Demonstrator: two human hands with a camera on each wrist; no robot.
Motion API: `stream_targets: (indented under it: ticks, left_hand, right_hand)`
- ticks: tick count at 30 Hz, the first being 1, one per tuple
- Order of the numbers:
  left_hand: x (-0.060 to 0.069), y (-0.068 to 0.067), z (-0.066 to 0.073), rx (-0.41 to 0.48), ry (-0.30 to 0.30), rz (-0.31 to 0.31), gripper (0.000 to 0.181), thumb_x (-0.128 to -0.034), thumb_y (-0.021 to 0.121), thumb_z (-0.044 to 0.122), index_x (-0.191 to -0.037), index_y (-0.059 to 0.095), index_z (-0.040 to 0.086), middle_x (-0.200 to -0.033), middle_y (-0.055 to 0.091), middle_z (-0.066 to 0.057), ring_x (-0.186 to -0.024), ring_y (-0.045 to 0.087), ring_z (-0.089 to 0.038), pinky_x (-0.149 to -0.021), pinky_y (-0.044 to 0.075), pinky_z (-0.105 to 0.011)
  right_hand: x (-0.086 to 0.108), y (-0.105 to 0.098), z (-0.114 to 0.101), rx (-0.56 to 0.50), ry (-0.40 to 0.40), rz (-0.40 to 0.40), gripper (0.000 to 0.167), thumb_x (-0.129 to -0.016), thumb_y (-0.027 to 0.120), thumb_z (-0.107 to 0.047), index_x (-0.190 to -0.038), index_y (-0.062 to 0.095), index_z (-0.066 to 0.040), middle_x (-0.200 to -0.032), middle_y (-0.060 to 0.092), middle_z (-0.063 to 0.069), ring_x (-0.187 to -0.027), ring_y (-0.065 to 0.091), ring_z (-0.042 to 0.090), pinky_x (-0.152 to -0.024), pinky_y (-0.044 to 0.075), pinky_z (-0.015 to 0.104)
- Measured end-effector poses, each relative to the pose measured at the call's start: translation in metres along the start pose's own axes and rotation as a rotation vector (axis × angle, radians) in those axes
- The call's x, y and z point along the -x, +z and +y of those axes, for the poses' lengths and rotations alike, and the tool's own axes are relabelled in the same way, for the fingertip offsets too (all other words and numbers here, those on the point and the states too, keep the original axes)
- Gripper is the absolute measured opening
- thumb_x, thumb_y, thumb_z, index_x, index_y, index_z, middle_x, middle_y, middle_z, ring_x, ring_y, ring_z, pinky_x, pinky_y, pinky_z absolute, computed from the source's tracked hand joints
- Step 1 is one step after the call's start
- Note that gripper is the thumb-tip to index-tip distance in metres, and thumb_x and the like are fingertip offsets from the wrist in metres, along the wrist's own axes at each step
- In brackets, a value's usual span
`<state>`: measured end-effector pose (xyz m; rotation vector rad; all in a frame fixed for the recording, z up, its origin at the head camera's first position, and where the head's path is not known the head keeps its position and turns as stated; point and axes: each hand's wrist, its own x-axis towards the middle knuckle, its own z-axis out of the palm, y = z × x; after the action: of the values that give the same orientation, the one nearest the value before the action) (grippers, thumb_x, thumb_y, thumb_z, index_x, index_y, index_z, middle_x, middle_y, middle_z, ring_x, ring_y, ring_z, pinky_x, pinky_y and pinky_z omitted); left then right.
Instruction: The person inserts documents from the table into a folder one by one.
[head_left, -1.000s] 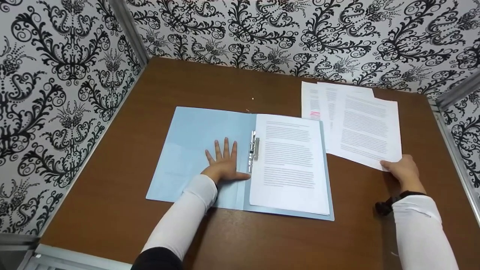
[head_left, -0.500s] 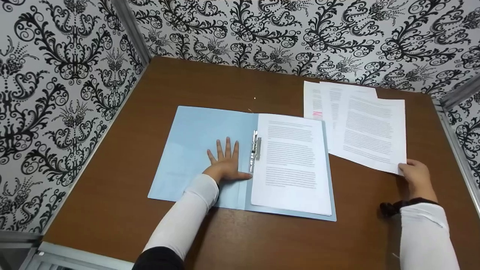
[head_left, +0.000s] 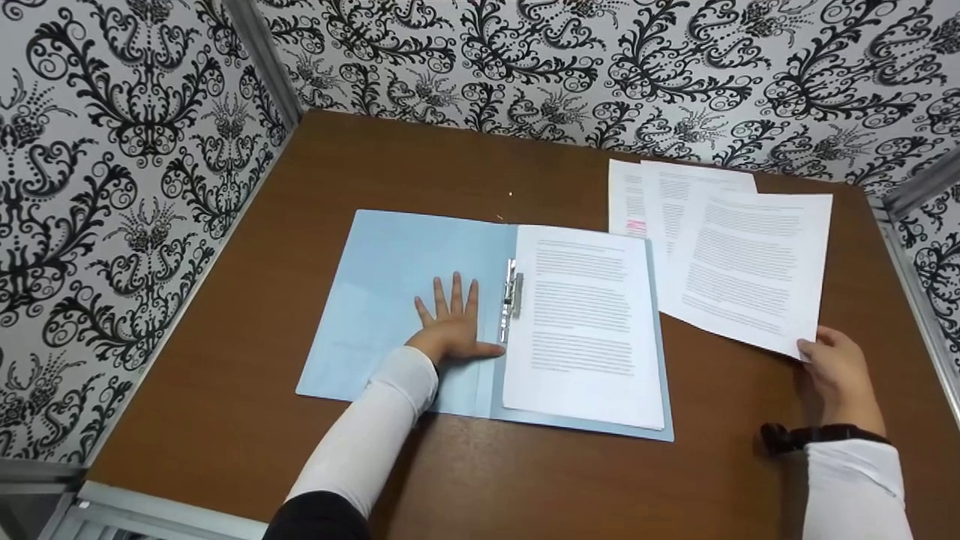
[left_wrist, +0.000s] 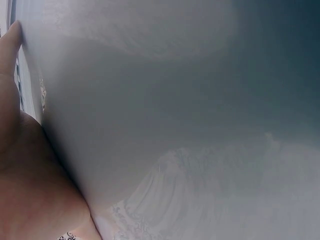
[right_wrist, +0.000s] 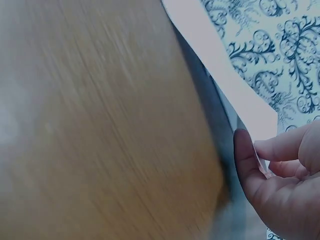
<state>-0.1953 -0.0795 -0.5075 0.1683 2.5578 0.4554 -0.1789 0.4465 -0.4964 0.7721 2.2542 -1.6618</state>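
A light blue folder (head_left: 405,255) lies open on the table, with printed sheets (head_left: 577,390) on its right side beside a metal clip (head_left: 508,300). The left hand (head_left: 451,334) rests with spread fingers on the folder's left cover, its thumb reaching the clip's lower end. At the right, the right hand (head_left: 840,367) pinches the lower right corner of a printed page (head_left: 750,262); in the right wrist view thumb and fingers of the right hand (right_wrist: 280,175) hold the page's edge (right_wrist: 225,70). The left wrist view shows part of the left hand (left_wrist: 35,180) close to the folder's surface.
Two more printed sheets (head_left: 626,195) lie partly under the pinched page, near the back wall (head_left: 540,67). The brown table (head_left: 225,442) is bounded by patterned walls at the left, back and right.
The right hand has moved right and slightly toward the front edge, drawing the page's corner with it, so the page has shifted right over the other sheets. The left hand stays in place.
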Motion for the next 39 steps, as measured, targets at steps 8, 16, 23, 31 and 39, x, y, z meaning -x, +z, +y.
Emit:
stream_targets:
  ticks: [8, 16, 23, 31, 39]
  left_hand:
    - [0.001, -0.003, 0.0, -0.008, -0.003, -0.005, 0.122, -0.0769, 0.064, 0.07, -0.155, -0.012, 0.015, -0.158, -0.028, -0.013, -0.14, -0.032, -0.042, -0.107, -0.016, -0.068]
    - [0.0, -0.003, -0.001, -0.013, -0.011, -0.016, 0.122, -0.0774, 0.065, 0.069, -0.155, -0.012, 0.015, -0.158, -0.029, -0.014, -0.14, -0.032, -0.042, -0.107, -0.016, -0.068]
    - [0.001, -0.005, 0.001, -0.02, -0.007, -0.006, 0.123, -0.0764, 0.064, 0.07, -0.155, -0.013, 0.017, -0.158, -0.029, -0.012, -0.141, -0.032, -0.04, -0.107, -0.017, -0.068]
    - [0.001, -0.002, 0.001, -0.008, -0.007, -0.01, 0.124, -0.0758, 0.064, 0.071, -0.155, -0.014, 0.017, -0.157, -0.03, -0.012, -0.14, -0.034, -0.04, -0.106, -0.018, -0.068]
    - [0.002, -0.002, 0.0, -0.011, 0.006, -0.002, 0.121, -0.0776, 0.064, 0.069, -0.155, -0.012, 0.016, -0.158, -0.028, -0.013, -0.141, -0.032, -0.041, -0.107, -0.015, -0.069]
  right_hand:
    - [0.023, 0.007, 0.002, -0.379, -0.027, 0.048, 0.024, -0.095, 0.05, 0.001, -0.116, 0.045, -0.01, -0.074, 0.058, -0.018, -0.071, 0.057, -0.005, -0.066, 0.049, 0.012]
    - [0.04, 0.014, -0.006, -0.579, -0.03, 0.164, 0.038, -0.094, 0.049, 0.006, -0.128, 0.041, -0.008, -0.077, 0.059, -0.012, -0.072, 0.06, -0.002, -0.066, 0.051, 0.013]
    - [0.057, 0.025, -0.012, -0.652, -0.059, 0.196, 0.028, -0.093, 0.052, 0.005, -0.114, 0.045, -0.013, -0.08, 0.061, -0.009, -0.076, 0.061, 0.0, -0.067, 0.051, 0.014]
    - [0.074, 0.043, -0.019, -0.671, -0.144, 0.092, 0.026, -0.094, 0.055, 0.002, -0.114, 0.044, -0.011, -0.088, 0.063, -0.007, -0.081, 0.062, 0.002, -0.07, 0.051, 0.015]
    - [0.087, 0.071, -0.013, -0.714, -0.281, -0.035, 0.02, -0.094, 0.051, 0.007, -0.107, 0.052, -0.007, -0.091, 0.065, -0.001, -0.083, 0.062, 0.006, -0.07, 0.051, 0.017]
